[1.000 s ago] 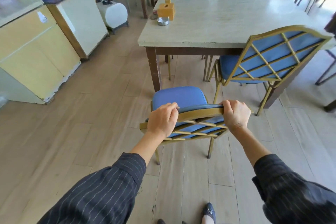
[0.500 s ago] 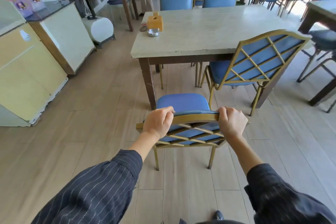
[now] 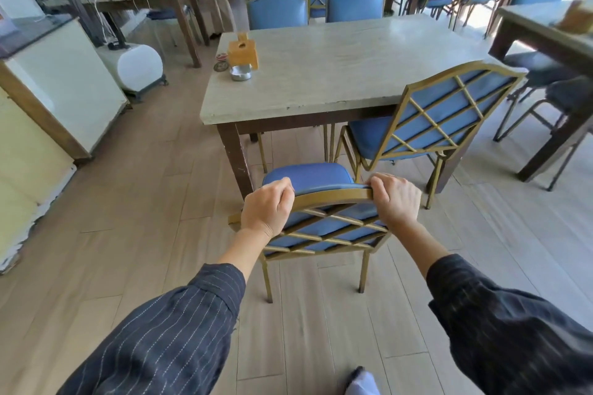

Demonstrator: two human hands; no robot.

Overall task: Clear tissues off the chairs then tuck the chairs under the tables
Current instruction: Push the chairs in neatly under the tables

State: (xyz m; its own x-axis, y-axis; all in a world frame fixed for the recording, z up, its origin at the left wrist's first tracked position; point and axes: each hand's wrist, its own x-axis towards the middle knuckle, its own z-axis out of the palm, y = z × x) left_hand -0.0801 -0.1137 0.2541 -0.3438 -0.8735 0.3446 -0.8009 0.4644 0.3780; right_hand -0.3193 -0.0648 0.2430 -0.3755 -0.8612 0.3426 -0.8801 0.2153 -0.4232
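Tissues gone from this chair; I grip its backrest with left hand and right hand, table at twelve o'clock, tucking remains.

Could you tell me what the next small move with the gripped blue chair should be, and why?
Probably push it straight forward. Both the left hand and right hand grip the gold top rail of the blue padded chair, whose seat stands just short of the pale stone-topped table, with no tissue visible on it.

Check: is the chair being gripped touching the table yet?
Apart. The head view shows the gripped chair with its seat front short of the table edge, floor visible between them; the left hand and right hand grip its backrest.
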